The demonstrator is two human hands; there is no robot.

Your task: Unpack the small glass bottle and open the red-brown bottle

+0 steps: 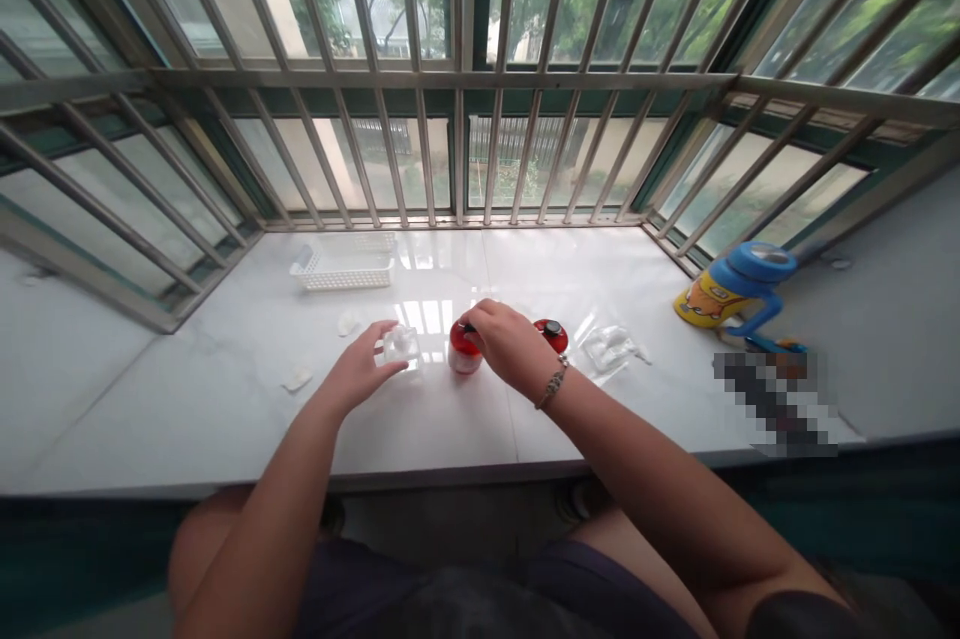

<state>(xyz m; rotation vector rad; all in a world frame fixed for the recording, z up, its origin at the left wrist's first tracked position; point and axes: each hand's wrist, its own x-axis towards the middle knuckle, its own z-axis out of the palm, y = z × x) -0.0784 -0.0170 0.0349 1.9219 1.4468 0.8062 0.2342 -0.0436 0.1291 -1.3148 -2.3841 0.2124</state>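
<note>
On the white counter, my left hand [365,366] has its thumb and fingers around the sides of a small clear square container [400,347]. Just to the right stands an upright bottle of red liquid [465,357] with a pale label. My right hand [506,339] is closed on the black cap [468,327] at its top, and the fingers partly hide it. A second red bottle [553,337] with a black cap shows behind my right wrist, its lower part hidden. Right of that lies a clear plastic bag [609,349] with whitish contents I cannot make out.
A white perforated basket [345,277] sits at the back left. Small whitish pieces [298,380] lie left of my left hand. A blue and yellow bottle with a handle [739,284] stands at the right, near a blurred-out patch. Metal window bars [457,149] rise behind the counter.
</note>
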